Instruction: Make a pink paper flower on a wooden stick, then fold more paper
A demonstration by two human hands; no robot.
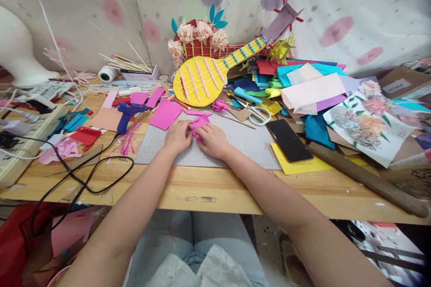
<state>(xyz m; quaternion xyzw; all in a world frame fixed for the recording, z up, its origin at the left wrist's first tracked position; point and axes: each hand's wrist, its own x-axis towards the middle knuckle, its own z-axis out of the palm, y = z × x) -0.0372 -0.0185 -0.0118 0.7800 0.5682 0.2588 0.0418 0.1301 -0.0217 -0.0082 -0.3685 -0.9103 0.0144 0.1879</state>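
Observation:
Over the grey cutting mat point(151, 149), both hands are closed on one piece of magenta paper point(201, 121). My left hand point(179, 135) pinches its left side, and my right hand point(213, 140) grips its lower right, with the fingertips partly hidden. Flat beside my left hand lies a larger magenta paper square point(164, 114). Just behind my hands is a small curled magenta paper piece point(219, 106). Scissors with white handles point(260, 116) rest to the right of them.
A blue glue gun point(129, 114) with a looping black cable stands on the left. A yellow paper lute point(201, 81) leans at the back. On the right are a phone point(289, 140), a wooden stick point(367, 179) and piled coloured paper point(313, 92).

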